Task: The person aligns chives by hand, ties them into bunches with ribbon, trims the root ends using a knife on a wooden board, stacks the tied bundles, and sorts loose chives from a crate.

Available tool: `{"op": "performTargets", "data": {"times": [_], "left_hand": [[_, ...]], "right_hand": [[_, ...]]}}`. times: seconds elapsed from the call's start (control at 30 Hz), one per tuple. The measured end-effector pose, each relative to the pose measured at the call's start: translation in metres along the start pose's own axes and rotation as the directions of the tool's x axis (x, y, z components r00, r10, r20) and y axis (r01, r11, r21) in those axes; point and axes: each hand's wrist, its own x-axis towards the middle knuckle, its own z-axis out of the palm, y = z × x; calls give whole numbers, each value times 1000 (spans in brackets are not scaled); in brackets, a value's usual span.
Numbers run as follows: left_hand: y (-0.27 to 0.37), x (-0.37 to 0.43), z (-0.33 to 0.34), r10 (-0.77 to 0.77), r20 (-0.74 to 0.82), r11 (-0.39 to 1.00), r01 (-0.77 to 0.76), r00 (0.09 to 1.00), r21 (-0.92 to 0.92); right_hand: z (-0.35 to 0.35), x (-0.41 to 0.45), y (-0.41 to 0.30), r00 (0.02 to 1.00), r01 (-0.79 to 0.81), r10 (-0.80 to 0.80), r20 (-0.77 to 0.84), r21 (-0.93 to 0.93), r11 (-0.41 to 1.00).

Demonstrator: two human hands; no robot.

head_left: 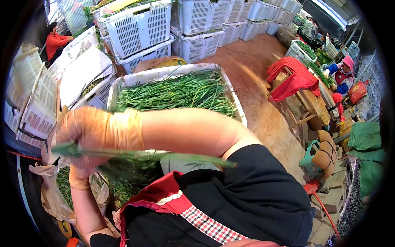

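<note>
Both my hands wear thin orange-tan gloves and meet at the left. My left hand [88, 162] is closed around a small bunch of long green stalks [182, 156], which look like scallions or garlic chives and are blurred by motion. Just above it, touching or nearly touching, is my right hand [85, 128], its fingers curled and partly hidden; whether it grips the stalks is unclear. My right forearm crosses in front of a white plastic crate [236, 102] heaped with green stalks [176, 91]. Loose greens [123, 185] lie below my hands, beside a clear plastic bag [52, 191].
Stacked white crates [139, 34] stand ahead, others [38, 108] at left. A person in red [55, 43] sits far left; another in a pink hat [342, 72] handles greens at right. Nearby are a wooden stool with red cloth [308, 108], a green plastic stool [310, 157] and a red-handled tool [327, 210].
</note>
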Motion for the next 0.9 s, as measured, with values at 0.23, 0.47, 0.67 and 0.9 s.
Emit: {"op": "performTargets", "data": {"times": [0.23,0.47,0.67,0.9], "left_hand": [[-32,-79,77,-224,-228,547,-71,948,-834],[-63,-157,124,-305,3,94,33,952,-995],[-65,-118,155,-187,114,-130,91,976,-987],[-65,-98,167,-50,99,-263,82,994,-961]], "right_hand": [[44,-47,19,610,-740,769,190,484,467],[82,-100,79,396,-821,894,210,518,242],[80,-96,77,391,-838,822,413,530,132],[90,-117,77,228,-807,907,355,590,-28]]}}
